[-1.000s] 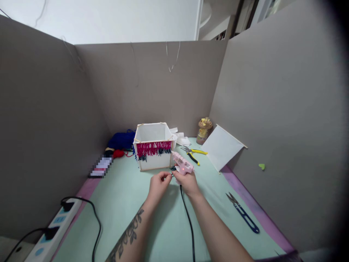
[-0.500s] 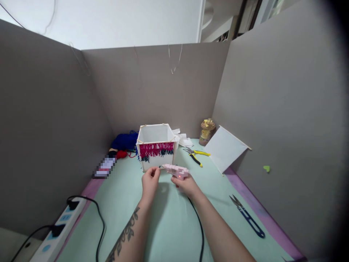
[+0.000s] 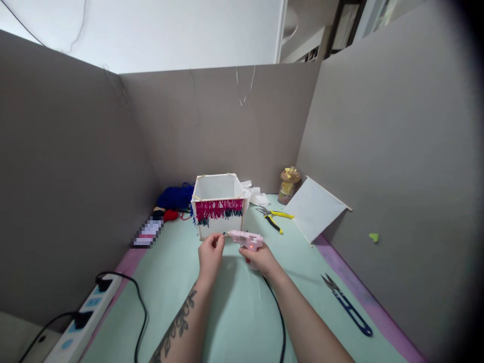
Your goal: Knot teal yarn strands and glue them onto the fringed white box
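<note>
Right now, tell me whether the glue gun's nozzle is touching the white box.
Cannot tell. In the head view, the glue gun nozzle points left, just before the white box, overlapping its lower edge; no gap or contact shows plainly.

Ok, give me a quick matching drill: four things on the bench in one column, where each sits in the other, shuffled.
Things:
1. glue gun
2. thread snips
3. power strip
4. yellow-handled pliers

Places:
A. near left edge of the mat
B. in the right hand
C. near right, by the purple border
D. right of the fringed box

Pairs: 1-B, 2-C, 3-A, 4-D
</note>
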Action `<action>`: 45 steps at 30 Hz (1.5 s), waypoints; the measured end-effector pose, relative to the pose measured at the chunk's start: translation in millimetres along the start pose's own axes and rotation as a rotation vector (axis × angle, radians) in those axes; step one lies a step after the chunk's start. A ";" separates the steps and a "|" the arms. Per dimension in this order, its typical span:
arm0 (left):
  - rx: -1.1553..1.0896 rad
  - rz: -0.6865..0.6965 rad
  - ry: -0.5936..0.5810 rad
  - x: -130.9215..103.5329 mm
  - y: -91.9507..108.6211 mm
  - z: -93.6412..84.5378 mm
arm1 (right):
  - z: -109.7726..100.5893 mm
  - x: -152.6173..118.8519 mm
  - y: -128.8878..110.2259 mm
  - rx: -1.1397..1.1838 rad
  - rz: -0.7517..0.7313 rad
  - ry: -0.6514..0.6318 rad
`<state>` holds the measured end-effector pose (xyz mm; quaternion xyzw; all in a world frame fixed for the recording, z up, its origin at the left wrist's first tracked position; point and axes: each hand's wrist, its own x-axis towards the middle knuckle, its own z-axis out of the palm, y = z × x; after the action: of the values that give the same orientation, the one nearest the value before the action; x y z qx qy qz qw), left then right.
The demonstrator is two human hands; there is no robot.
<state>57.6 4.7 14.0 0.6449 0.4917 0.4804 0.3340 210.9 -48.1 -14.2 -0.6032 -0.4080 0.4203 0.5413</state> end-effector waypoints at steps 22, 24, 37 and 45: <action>0.011 0.026 0.001 -1.6 2.1 -0.8 | 0.9 -2.4 -4.6 -0.041 0.022 0.008; 0.008 0.031 0.002 -1.5 1.3 -0.6 | 0.9 -3.0 -5.7 -0.042 0.027 0.008; -0.044 -0.021 0.003 -1.8 7.7 -2.0 | 1.4 -2.6 -4.7 -0.028 0.010 0.002; -0.082 -0.006 -0.004 -0.8 5.9 -1.9 | 0.7 1.3 2.1 -0.051 0.010 0.012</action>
<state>57.6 2.2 19.7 0.6301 0.4730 0.4979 0.3624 210.8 -46.9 -16.5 -0.6215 -0.4123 0.4087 0.5260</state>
